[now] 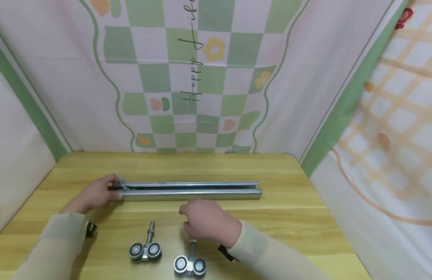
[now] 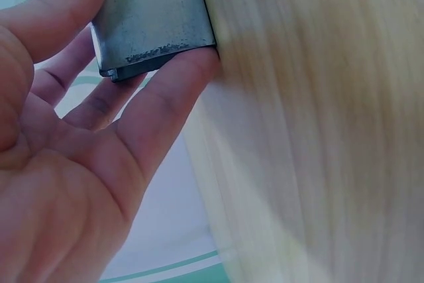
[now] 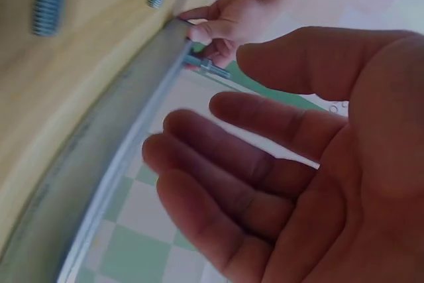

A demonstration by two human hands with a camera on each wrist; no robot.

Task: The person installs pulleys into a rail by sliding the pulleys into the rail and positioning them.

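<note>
Lying nearest on the table [image 1: 307, 225] are one roller [image 1: 189, 266] and a second roller [image 1: 145, 251]. Just beyond, the right hand [image 1: 210, 221] hangs with fingers loosely curved, thumb apart, in front of the metal rail [image 1: 191, 195]. The left hand [image 1: 98, 192] pinches the rail's left end between thumb and fingers; the rail stretches rightward from that grip, a bolt [image 1: 122, 183] standing beside the fingertips. Behind hangs a checked cloth [image 1: 210, 83].
</note>
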